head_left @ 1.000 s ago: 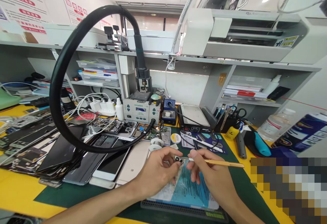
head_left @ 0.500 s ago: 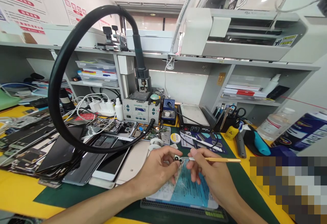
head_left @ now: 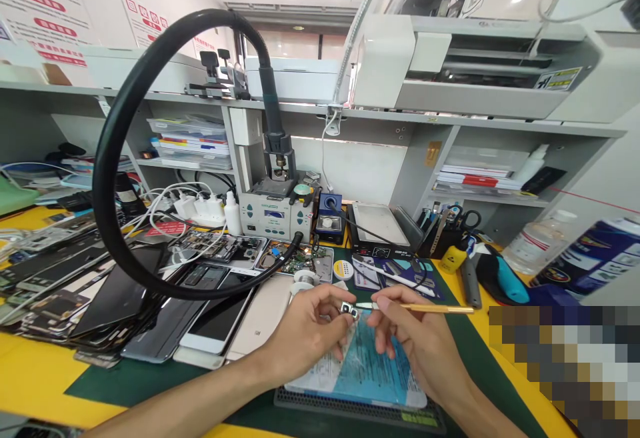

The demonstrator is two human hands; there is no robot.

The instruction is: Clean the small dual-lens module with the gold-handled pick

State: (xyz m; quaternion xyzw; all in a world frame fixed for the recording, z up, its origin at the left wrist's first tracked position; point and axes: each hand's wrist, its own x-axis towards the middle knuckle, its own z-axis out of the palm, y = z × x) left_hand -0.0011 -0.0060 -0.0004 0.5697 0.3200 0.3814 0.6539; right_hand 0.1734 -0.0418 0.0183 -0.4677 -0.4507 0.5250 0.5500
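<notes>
Right now the left hand [head_left: 305,335] pinches a small metal part [head_left: 349,309] in its fingers while the right hand [head_left: 413,341] grips a thin yellow-handled tool [head_left: 430,308], its tip at the part, above a blue-covered phone [head_left: 365,368] on the table's green mat [head_left: 150,378].

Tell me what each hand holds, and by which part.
The left hand pinches a small silver metal component by its sides. The right hand grips a thin yellow-handled tool near its tip end.
</notes>
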